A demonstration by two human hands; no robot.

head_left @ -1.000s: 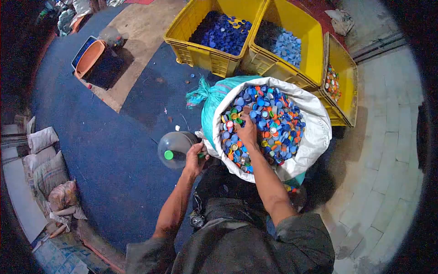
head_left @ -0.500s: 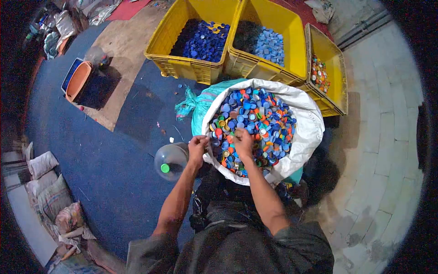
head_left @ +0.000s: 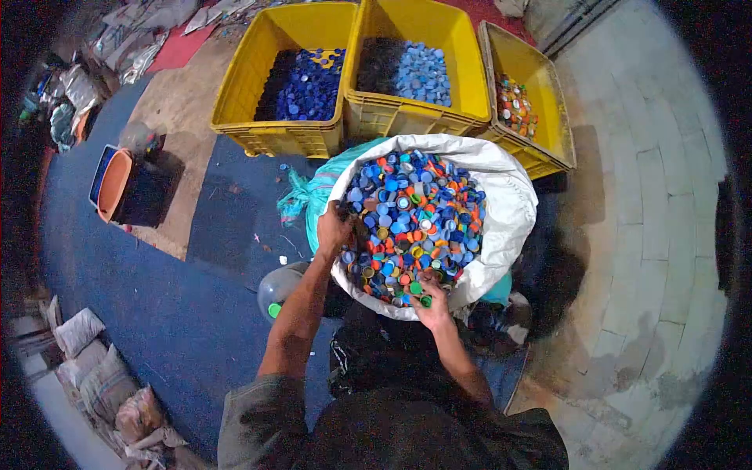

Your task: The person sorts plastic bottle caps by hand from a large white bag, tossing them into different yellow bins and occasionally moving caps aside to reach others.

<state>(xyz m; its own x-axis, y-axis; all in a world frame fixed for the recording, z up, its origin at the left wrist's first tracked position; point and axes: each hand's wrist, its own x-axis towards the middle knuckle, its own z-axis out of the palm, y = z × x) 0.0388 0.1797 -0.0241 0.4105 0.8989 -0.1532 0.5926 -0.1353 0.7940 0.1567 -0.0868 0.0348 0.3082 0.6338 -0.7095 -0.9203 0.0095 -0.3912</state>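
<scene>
A white woven sack (head_left: 509, 192) with a rolled-down rim stands in front of me, heaped with plastic bottle caps (head_left: 415, 211) in blue, orange, green and other colours. At its left rim is my left hand (head_left: 335, 230), fingers curled inward at the edge of the caps; what they hold, if anything, is hidden. My right hand (head_left: 433, 309) is at the near side of the heap. Between its thumb and fingers sits a green bottle cap (head_left: 425, 301), with a second green one just beside it.
Behind the sack stand yellow crates with dark blue caps (head_left: 309, 90), light blue caps (head_left: 423, 74) and orange-white caps (head_left: 517, 108). A teal sack (head_left: 319, 188) adjoins on the left. A large clear bottle (head_left: 278, 291) lies near my left forearm. An orange tub (head_left: 115, 184) is farther left.
My left hand has moved up along the sack's left rim. My right hand has drawn back from mid-heap to the near edge, where green caps now show at its fingers. The view has shifted slightly.
</scene>
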